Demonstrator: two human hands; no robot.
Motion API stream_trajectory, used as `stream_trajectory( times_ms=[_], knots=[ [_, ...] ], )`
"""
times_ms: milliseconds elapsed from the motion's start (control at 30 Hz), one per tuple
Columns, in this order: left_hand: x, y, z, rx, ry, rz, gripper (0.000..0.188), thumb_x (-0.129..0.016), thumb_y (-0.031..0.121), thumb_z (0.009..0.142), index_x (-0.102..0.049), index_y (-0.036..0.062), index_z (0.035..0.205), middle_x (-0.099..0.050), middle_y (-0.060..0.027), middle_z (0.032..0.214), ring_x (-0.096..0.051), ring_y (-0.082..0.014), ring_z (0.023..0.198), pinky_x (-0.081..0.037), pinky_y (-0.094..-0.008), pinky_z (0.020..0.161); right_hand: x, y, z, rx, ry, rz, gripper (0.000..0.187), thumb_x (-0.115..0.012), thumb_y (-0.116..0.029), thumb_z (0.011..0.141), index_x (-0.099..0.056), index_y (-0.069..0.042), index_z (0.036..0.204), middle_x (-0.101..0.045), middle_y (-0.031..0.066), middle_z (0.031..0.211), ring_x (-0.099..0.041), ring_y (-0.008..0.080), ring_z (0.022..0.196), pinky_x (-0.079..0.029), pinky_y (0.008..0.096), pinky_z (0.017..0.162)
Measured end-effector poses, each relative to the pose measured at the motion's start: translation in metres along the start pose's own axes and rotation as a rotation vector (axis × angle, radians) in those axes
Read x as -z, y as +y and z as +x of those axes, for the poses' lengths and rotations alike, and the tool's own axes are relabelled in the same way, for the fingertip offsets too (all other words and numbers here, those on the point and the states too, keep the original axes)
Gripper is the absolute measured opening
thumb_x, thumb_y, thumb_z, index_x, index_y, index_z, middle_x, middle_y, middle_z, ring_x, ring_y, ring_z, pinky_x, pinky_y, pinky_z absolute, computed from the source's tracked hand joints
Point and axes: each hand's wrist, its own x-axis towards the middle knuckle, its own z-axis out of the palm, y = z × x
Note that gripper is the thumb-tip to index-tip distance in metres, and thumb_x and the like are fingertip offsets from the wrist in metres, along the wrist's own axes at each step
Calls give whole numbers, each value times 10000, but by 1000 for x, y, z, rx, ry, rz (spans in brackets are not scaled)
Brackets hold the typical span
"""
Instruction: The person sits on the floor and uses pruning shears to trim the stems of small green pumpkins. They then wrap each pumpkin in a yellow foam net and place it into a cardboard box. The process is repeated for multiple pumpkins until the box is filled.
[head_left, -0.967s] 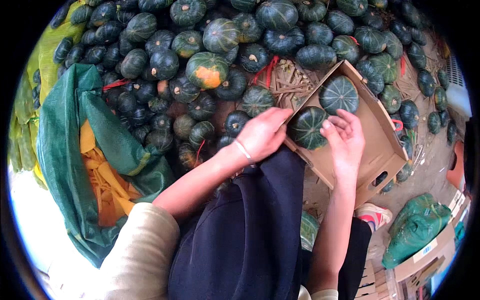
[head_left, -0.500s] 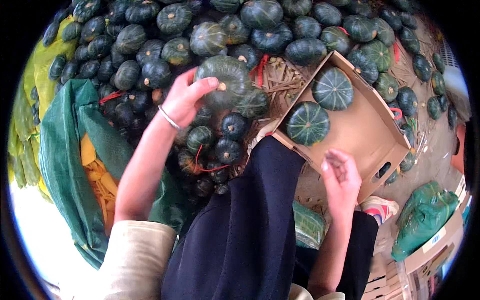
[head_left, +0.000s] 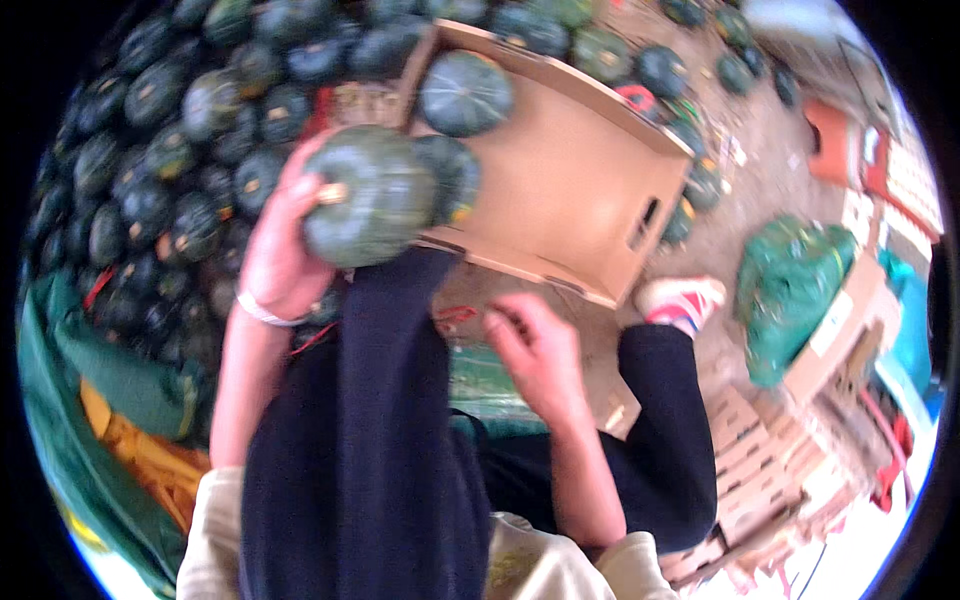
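Note:
My left hand (head_left: 280, 245), with a pale bracelet at its wrist, grips a round green pumpkin (head_left: 370, 195) from its left side, thumb near the stem. This pumpkin is held up by the near left corner of a shallow cardboard box (head_left: 575, 170) and partly covers it. Inside the box, along its left end, lie a dark green striped pumpkin (head_left: 466, 92) and a second pumpkin (head_left: 450, 178), half hidden behind the held one. My right hand (head_left: 540, 355) is off the box's near side, its fingers loosely curled and apart from the thumb, with nothing seen in it.
A heap of dark green pumpkins (head_left: 155, 90) spreads across the left and far side. At lower left stands a green sack (head_left: 60, 370) with orange pieces (head_left: 150, 460). A tied green bag (head_left: 790, 290) and stacked flattened cardboard (head_left: 745, 450) are on the right.
My left hand has carried the pumpkin from above the heap toward the box. The view has swung right, so the box and heap appear further left. My right hand remains empty near the box.

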Motion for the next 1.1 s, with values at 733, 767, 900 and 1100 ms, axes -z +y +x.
stream_trajectory(
  times_ms=[733, 767, 900, 1100],
  knots=[
    [-13, -24, 45, -137, 95, 616, 441, -627, 118, 836, -458, 11, 1229, -576, -87, 1107, -563, -166, 997, -463, -297, 881, 33, 130, 123, -141, 591, -544, 728, -639, -395, 758, -373, -45, 1338, -339, 257, 1371, -284, 463, 1264, -246, 537, 1039],
    [-16, -23, 46, -118, 86, 615, 446, -625, 111, 836, -453, 14, 1235, -577, -87, 1104, -563, -168, 998, -466, -300, 878, 30, 127, 126, -65, 609, -749, 731, -636, -407, 756, -372, -74, 1351, -301, 241, 1402, -233, 471, 1287, -204, 567, 1048],
    [-17, -24, 40, -125, 87, 565, 442, -616, 91, 838, -448, 20, 1239, -572, -101, 1110, -562, -175, 1001, -474, -309, 875, 35, 132, 138, 150, 532, -912, 688, -639, -421, 738, -429, -143, 1331, -332, 157, 1409, -228, 388, 1321, -189, 598, 1019],
    [-2, -26, 39, -124, 158, 477, 475, -602, 178, 863, -422, 32, 1278, -553, -102, 1158, -555, -196, 1047, -472, -335, 899, 39, 131, 148, 250, 521, -821, 605, -629, -336, 747, -470, -119, 1289, -361, 160, 1382, -239, 377, 1318, -175, 595, 1020]
  ],
)
